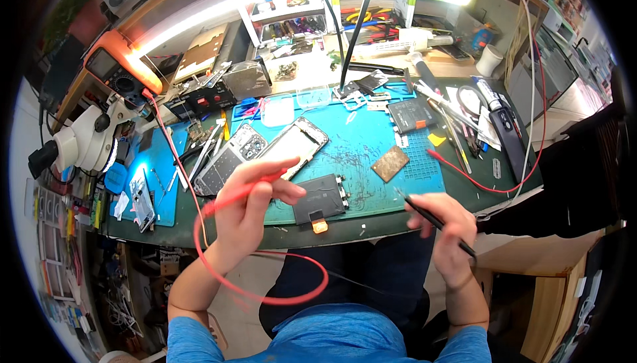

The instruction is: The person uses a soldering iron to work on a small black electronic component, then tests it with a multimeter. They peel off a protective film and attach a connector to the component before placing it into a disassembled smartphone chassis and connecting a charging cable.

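Grasping a red probe (247,189), its cable (275,300) looping below, the left hand (237,210) hovers beside a flat black pack (317,197) on a blue-green mat (371,196) on the desk (371,228). The right hand (450,225) grips a black probe (426,213), tip pointing up and left, near a brown rectangular plate (390,164).

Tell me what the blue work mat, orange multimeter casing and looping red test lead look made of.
Blue work mat: probably silicone or rubber, matte, with a molded-looking grid.
Orange multimeter casing: likely plastic or rubber, smooth with rounded edges.
Red test lead: seemingly plastic or silicone insulation; it bends in a smooth loop.
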`<state>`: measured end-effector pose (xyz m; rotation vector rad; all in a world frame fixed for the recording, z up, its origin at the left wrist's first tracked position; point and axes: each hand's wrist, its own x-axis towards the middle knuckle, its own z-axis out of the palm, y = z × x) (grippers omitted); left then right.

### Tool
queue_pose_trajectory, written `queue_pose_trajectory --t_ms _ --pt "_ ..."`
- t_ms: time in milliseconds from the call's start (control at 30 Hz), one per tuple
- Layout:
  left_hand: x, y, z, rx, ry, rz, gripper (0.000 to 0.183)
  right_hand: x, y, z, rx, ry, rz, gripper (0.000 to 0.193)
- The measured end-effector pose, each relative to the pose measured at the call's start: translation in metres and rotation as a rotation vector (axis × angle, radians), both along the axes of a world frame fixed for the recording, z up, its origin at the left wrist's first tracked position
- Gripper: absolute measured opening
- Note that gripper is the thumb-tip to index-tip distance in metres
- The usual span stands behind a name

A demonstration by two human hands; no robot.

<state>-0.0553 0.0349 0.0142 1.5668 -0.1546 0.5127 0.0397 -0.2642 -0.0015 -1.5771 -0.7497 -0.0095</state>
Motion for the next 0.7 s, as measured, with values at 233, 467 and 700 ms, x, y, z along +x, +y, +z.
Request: queue_pose_trajectory --t_ms 233,467,700 --pt "0.04 0.009 -0.007 0.471 0.16 -0.141 0.027 0.022 0.05 -0.014 -0.123 -0.12 0.032 0.025" --pt "0.039 0.007 -0.01 0.621 0.224 -0.117 0.025 0.025 0.053 -0.023 -0.143 -0.15 0.071 0.023" --pt "0.038 0.0 -0.015 0.605 0.157 -0.032 0.024 0.025 0.056 -0.019 -0.199 -0.153 0.082 0.017"
